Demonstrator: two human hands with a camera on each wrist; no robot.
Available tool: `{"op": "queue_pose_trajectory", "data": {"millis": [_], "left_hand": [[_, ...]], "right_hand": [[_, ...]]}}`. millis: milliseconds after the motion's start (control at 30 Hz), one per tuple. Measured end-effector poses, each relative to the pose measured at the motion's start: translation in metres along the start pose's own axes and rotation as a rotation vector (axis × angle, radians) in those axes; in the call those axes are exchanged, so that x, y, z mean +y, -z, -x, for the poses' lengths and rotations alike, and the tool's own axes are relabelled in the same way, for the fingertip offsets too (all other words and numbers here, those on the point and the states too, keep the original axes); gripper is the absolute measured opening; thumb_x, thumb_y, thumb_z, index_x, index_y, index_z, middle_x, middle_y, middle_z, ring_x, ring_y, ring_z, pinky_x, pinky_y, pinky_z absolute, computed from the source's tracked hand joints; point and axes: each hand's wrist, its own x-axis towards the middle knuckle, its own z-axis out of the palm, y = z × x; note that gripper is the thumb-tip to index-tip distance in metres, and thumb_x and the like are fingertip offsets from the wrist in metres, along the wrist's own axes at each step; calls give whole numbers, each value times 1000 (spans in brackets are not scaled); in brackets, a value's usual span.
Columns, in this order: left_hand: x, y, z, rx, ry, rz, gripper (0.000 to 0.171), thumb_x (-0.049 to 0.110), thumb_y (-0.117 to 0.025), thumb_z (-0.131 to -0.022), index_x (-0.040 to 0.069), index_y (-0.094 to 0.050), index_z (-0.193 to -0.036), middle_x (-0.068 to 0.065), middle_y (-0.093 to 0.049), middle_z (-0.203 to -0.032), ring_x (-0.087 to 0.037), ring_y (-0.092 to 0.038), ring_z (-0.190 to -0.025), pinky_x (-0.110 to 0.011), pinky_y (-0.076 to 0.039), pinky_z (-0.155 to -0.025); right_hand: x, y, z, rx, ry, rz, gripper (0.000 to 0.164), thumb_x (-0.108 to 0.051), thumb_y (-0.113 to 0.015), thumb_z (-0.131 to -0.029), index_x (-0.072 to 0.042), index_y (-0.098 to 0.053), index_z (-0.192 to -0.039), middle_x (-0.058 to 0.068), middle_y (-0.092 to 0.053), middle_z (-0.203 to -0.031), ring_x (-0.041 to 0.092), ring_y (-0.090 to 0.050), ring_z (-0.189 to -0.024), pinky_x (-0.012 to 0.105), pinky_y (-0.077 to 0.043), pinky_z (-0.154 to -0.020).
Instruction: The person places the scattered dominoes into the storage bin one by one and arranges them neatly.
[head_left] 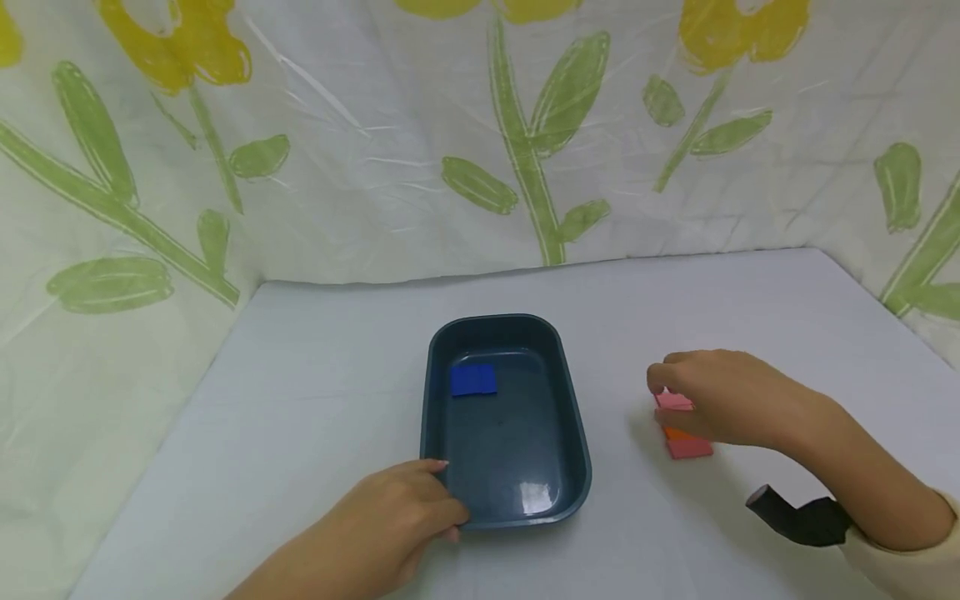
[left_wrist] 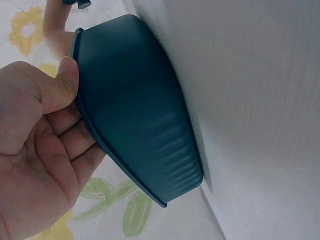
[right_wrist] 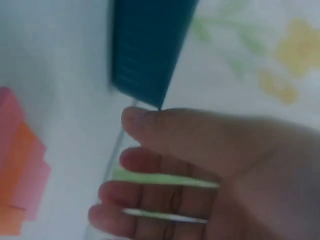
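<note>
A dark teal tray (head_left: 517, 433) lies on the white table. My left hand (head_left: 408, 512) grips its rim at the near left corner, thumb on the inside and fingers under the lip in the left wrist view. Blue flat pieces (head_left: 473, 380) lie side by side in the tray's far left part. Right of the tray, my right hand (head_left: 720, 398) hovers over several flat pieces in pink, orange (head_left: 677, 433) and red (head_left: 690, 449), partly hiding them. The right wrist view shows its fingers loosely bent, nothing between them, with the pink piece (right_wrist: 31, 187) apart from the fingertips.
White cloth covers the table (head_left: 315, 400). Behind it and along the sides hangs a pale sheet (head_left: 360, 167) printed with yellow flowers and green leaves. A black strap with a camera (head_left: 798, 517) sits on my right wrist, by the cream sleeve (head_left: 907, 554).
</note>
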Motion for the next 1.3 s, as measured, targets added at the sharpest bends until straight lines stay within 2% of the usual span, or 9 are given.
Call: {"op": "queue_pose_trajectory", "data": {"millis": [100, 233, 400, 700, 933, 1100, 1300], "left_hand": [[0, 0, 0, -1, 0, 4, 30, -6, -81, -69, 16, -68, -87, 14, -69, -81, 0, -63, -81, -41, -53, -97], [0, 0, 0, 2, -3, 3, 32, -8, -80, -68, 16, -68, -86, 14, -69, -81, 0, -63, -80, -41, -54, -97], [0, 0, -1, -3, 6, 14, 32, -8, -80, -68, 16, -68, -85, 14, -69, -81, 0, -64, -81, -42, -54, -97], [0, 0, -2, -7, 15, 25, 29, -7, -81, -70, 15, -70, -87, 14, -69, -82, 0, -64, -82, -42, -53, -98], [1, 1, -2, -19, 28, 23, 25, -3, -81, -73, 15, -70, -87, 13, -70, -82, -1, -63, -82, -42, -53, -98], [1, 0, -3, -15, 30, 28, 26, -4, -81, -73, 15, -70, -86, 14, -70, -81, -1, -63, -81, -41, -53, -98], [1, 0, -3, -19, 35, 46, 17, 3, -81, -79, 14, -71, -87, 13, -70, -82, -1, -64, -82, -42, -53, -97]], "right_hand": [[11, -9, 6, -25, -47, 8, 21, -11, -79, -81, -12, -68, -99, -7, -59, -85, 10, -50, -68, 29, -46, -56], [22, -18, 13, -52, -73, 24, 26, -6, -83, -77, -10, -66, -96, -5, -56, -85, 12, -50, -68, 29, -46, -56], [31, -28, 19, -48, -86, 38, 32, -4, -86, -72, -10, -64, -95, -4, -52, -84, 13, -48, -67, 27, -43, -53], [37, -38, 20, -42, -74, 33, 40, -5, -90, -67, -9, -67, -100, -2, -57, -89, 16, -54, -74, 35, -56, -62], [39, -44, 20, -19, -67, 50, 44, -1, -89, -68, -7, -66, -105, -1, -58, -91, 19, -55, -76, 40, -58, -66], [39, -46, 20, -13, -59, 46, 41, 0, -87, -70, -9, -64, -103, -3, -55, -88, 17, -53, -74, 37, -55, -65], [37, -46, 19, -12, -28, 30, 34, -4, -87, -72, -15, -64, -93, -6, -49, -82, 13, -48, -69, 28, -45, -58]]}}
